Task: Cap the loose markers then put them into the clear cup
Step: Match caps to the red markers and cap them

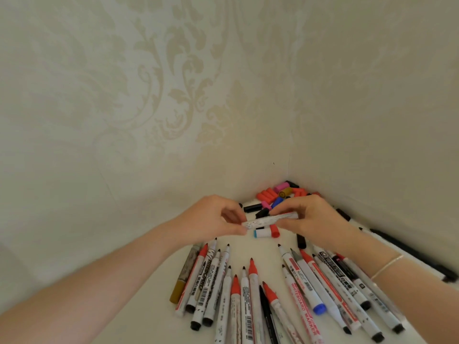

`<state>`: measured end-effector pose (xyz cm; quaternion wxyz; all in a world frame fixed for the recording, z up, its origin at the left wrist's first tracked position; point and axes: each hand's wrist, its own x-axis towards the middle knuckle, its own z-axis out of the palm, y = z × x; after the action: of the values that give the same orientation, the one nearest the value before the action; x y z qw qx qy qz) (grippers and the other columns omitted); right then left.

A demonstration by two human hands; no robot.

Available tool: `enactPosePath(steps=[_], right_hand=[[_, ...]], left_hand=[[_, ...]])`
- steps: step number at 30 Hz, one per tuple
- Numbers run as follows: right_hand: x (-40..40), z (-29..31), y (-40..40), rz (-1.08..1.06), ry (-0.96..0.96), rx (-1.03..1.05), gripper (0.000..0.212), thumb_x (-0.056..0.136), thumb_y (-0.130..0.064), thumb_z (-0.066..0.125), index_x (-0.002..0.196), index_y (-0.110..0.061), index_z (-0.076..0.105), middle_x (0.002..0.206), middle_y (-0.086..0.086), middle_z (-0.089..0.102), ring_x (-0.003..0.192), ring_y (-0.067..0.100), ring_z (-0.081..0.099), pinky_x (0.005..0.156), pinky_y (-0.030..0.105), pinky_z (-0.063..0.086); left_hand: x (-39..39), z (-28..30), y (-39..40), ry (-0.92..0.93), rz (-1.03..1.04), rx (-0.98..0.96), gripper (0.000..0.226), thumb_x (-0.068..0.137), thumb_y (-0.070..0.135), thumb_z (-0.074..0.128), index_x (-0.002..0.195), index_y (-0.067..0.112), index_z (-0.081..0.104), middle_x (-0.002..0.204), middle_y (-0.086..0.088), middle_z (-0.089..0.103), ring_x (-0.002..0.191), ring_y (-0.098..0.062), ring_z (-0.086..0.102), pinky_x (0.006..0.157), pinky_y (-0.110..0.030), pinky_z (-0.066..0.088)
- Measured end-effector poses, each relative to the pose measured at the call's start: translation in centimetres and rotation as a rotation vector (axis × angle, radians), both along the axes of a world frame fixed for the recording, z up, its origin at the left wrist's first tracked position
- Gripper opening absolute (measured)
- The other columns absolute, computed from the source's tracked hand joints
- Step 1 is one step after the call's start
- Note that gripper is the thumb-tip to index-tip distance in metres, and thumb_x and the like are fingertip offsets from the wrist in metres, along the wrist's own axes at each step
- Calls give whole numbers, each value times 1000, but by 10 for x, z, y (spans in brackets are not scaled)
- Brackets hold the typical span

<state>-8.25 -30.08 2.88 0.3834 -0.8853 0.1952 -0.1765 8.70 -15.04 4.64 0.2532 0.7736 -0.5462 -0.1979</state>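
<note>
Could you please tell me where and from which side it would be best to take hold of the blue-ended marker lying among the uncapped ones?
Probably the white barrel of the blue-ended marker, pinched across its width from above. It lies flat on the table, tip pointing away, with neighbours close on both sides, so only the top is free. Grip mid-barrel, clear of the bare tip.

Cream damask wallpaper (pixel 149 95) both walls — white tabletop (pixel 263 247); thin bracelet (pixel 387 265).
</note>
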Motion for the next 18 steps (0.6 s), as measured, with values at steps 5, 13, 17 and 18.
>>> enactPosePath(steps=[5, 13, 17, 18], right_hand=[[20, -17, -5, -85, 38, -62, 36, 86, -10, 64, 116, -27, 54, 106, -6, 60, 91, 8, 58, 78, 19, 49], [33, -38, -3, -36, 392, -289, 30, 94, -14, 49, 121, -17, 60, 113, 6, 56, 90, 12, 54, 76, 19, 46], [35, -41, -7, -139, 462, -357, 26, 91, -14, 51, 114, -16, 64, 116, 7, 52, 104, 21, 55, 90, 30, 47], [33, -41, -9, -156, 462, -347, 26, 91, -13, 51, 114, -17, 63, 117, 6, 52, 106, 21, 54, 91, 28, 46]], left_hand=[[16, -2, -11, -738, -45, 178, 27, 94, 33, 56, 120, 29, 61, 108, 3, 69, 99, -20, 63, 82, -30, 48], [28, -5, -21, -1122, -94, 356, 21, 92, 17, 48, 104, 17, 65, 105, -2, 63, 94, -25, 62, 67, -29, 37], [21, -4, -28, -1176, -97, 480, 14, 89, 8, 47, 90, 16, 59, 102, -4, 65, 93, -24, 63, 71, -30, 34], [19, -3, -29, -1176, -98, 510, 14, 89, 6, 46, 89, 16, 56, 103, -5, 64, 94, -24, 62, 73, -30, 34]])
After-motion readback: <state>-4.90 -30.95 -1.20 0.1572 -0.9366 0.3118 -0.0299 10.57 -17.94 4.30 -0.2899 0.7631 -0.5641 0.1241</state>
